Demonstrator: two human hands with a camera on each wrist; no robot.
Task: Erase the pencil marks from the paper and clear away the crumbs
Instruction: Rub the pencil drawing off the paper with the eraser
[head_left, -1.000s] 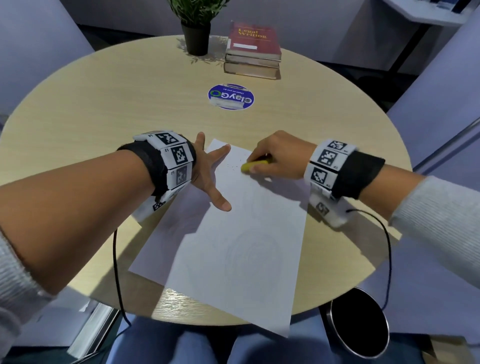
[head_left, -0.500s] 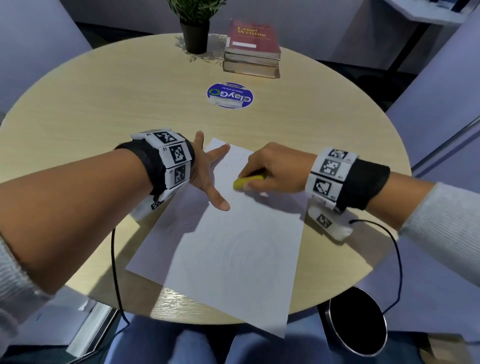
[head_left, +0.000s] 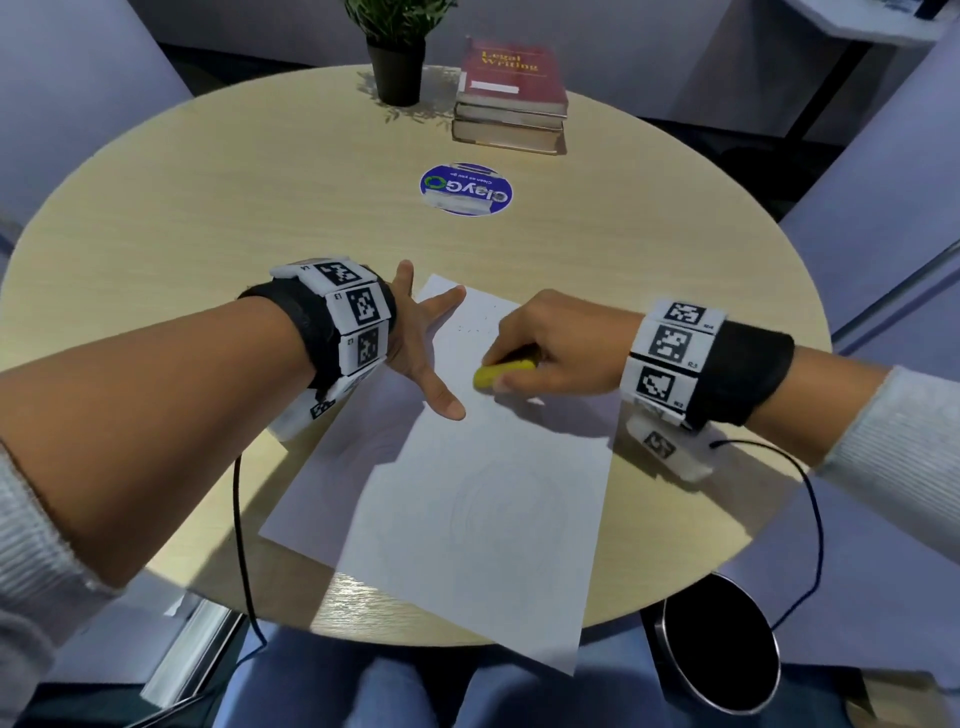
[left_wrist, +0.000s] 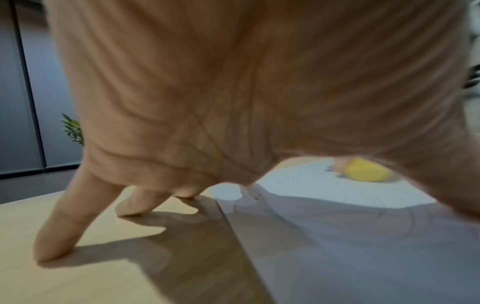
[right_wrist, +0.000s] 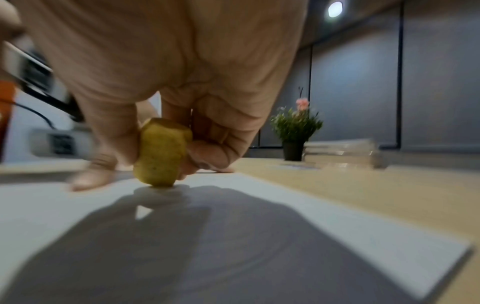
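Head view shows your left hand (head_left: 415, 343) spread flat, pinning the paper (head_left: 467, 509) to the round wooden table (head_left: 208, 208); your right hand (head_left: 561, 343) pinches the yellow eraser (head_left: 501, 373) against the sheet amid grey walls.

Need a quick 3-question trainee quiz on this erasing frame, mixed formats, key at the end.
1. True or false: the right hand grips the yellow eraser with its end on the paper.
2. Multiple choice: the left hand is (A) lifting the paper, (B) spread flat, fingers partly on the paper and partly on the table, (C) holding a pencil.
3. Fill in: small dark crumbs lie on the paper near its ____ edge, between the two hands.

Key: 1 true. 2 B. 3 far.
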